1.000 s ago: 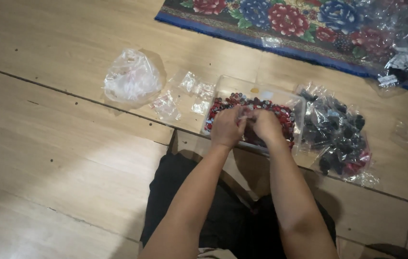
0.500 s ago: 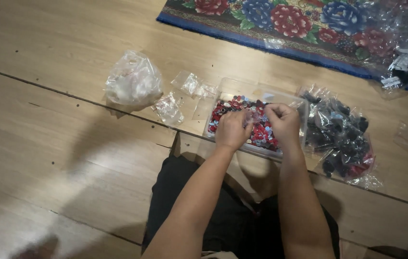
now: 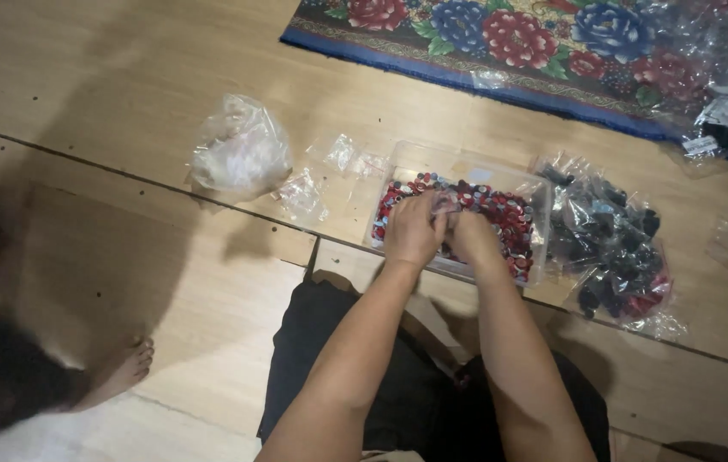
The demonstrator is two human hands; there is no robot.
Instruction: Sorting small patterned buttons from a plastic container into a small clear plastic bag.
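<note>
Left hand (image 3: 415, 229) and right hand (image 3: 471, 233), fingers pinching something small together over a clear tray (image 3: 432, 162) of red pieces; the heaped bag (image 3: 608, 248) at 3 o'clock might spill if elbowed

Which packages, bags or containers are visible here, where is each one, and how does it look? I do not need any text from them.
Clear plastic box: under both hands, rectangular, full of small red, blue and silver pieces.
Crumpled clear bag: left of the box, whitish, puffy.
Small clear bags: between them, flat.
Clear bag of dark pieces: right of the box, black and some red.
Clear bags: top right on the flowered rug.
</note>
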